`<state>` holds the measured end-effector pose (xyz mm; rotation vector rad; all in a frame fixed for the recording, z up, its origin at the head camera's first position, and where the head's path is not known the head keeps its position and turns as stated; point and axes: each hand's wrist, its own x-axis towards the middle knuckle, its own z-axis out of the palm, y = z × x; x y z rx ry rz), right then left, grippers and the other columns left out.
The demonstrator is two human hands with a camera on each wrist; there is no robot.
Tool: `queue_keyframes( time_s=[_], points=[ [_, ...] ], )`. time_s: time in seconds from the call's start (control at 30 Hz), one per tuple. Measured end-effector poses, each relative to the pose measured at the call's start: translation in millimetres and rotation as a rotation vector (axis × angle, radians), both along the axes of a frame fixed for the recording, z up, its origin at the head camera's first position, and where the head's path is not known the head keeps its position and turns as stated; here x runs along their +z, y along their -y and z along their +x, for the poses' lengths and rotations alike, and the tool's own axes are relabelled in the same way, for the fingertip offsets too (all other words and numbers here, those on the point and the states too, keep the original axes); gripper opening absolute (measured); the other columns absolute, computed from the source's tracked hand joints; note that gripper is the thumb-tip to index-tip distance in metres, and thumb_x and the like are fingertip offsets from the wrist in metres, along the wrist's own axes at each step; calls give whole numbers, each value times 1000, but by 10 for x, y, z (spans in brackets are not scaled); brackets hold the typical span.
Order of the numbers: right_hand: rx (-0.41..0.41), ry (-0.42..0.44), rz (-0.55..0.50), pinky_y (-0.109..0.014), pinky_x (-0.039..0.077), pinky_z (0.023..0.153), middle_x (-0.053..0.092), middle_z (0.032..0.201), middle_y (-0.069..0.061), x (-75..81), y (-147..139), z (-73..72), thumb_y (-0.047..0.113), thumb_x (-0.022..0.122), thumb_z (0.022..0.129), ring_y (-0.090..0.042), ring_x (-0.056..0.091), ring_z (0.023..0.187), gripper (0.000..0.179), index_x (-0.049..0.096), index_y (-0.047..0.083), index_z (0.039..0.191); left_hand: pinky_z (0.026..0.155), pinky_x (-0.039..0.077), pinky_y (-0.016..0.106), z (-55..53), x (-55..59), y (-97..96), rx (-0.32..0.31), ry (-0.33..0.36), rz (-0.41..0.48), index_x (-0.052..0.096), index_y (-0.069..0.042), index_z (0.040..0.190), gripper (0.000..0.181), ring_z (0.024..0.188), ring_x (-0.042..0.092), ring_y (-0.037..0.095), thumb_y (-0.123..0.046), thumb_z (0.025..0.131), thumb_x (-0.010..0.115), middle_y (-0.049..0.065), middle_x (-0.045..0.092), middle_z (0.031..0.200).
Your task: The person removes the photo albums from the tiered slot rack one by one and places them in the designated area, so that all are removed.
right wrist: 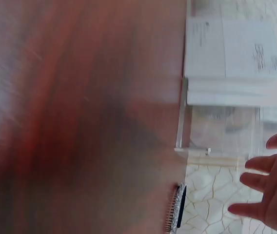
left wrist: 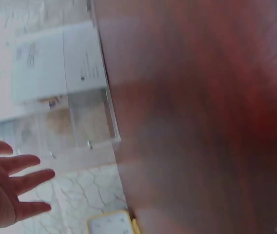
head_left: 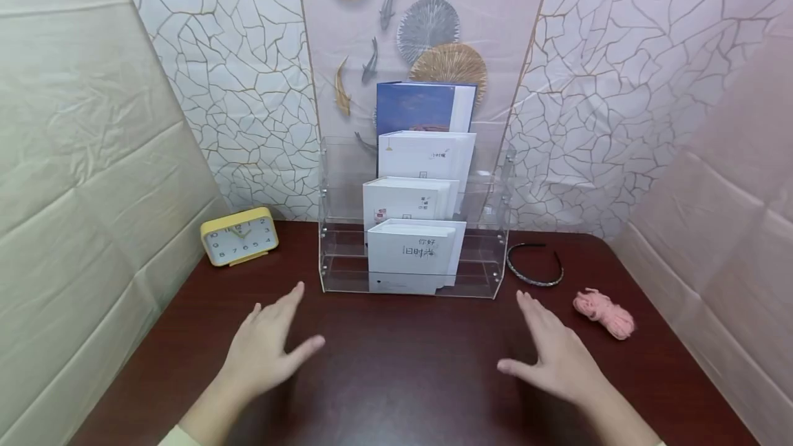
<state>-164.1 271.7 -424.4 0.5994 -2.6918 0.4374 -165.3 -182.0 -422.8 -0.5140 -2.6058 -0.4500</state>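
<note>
My left hand (head_left: 263, 349) hovers over the dark table with its fingers spread and straight, holding nothing. On the other side, my right hand (head_left: 557, 353) is held the same way, also bare. Between and beyond them stands a clear acrylic rack (head_left: 347, 267) with stepped tiers. In its front tier is a white book (head_left: 405, 253), and behind it rise another white book (head_left: 403, 202), a third white one (head_left: 418, 157) and a taller blue book (head_left: 415, 105). Both wrist views show the spread fingers apart from the rack.
A yellow alarm clock (head_left: 240, 239) stands at the back left of the table (head_left: 396, 370). To the right of the rack lie a dark headband (head_left: 537, 282) and a pink skein of yarn (head_left: 604, 313). Cloth-covered walls (head_left: 619, 109) enclose the table at the back and sides.
</note>
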Motion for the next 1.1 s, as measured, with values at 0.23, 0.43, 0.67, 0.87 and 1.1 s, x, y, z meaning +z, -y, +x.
queue_keyframes(
  time_s=[0.23, 0.43, 0.67, 0.87, 1.1],
  points=[
    [24, 122, -412, -48, 44, 89, 58, 122, -18, 173, 37, -325, 27, 72, 84, -34, 54, 111, 60, 46, 1, 131, 85, 49, 48, -452, 179, 47, 28, 31, 397, 48, 2, 129, 51, 103, 60, 32, -31, 92, 60, 19, 61, 118],
    [52, 194, -680, -23, 50, 80, 61, 114, -23, 358, 191, -615, 10, 67, 87, -38, 58, 103, 42, 52, -3, 123, 79, 52, 44, -900, 310, 33, 55, 105, 552, 47, 2, 130, 46, 93, 64, 32, -27, 95, 56, 20, 61, 117],
    [22, 273, -784, -13, 45, 77, 59, 114, -27, 480, 341, -817, 9, 66, 88, -29, 58, 102, 38, 53, -8, 119, 86, 50, 42, -1301, 255, -54, 94, 184, 659, 48, 4, 130, 45, 103, 61, 34, -23, 95, 56, 23, 59, 120],
    [-9, 311, -830, -15, 44, 81, 59, 118, -23, 261, 344, -1112, 20, 69, 87, -20, 57, 102, 45, 54, -4, 121, 79, 53, 38, -1513, 181, -144, 126, 184, 781, 55, 0, 128, 39, 99, 62, 30, -22, 96, 55, 19, 62, 116],
    [-50, 341, -862, -17, 46, 79, 60, 116, -22, 193, 475, -1276, 22, 72, 84, -27, 59, 103, 46, 55, -6, 118, 72, 55, 34, -1670, 152, -224, 175, 192, 838, 59, -6, 126, 41, 94, 64, 25, -31, 95, 57, 14, 66, 109]
  ],
)
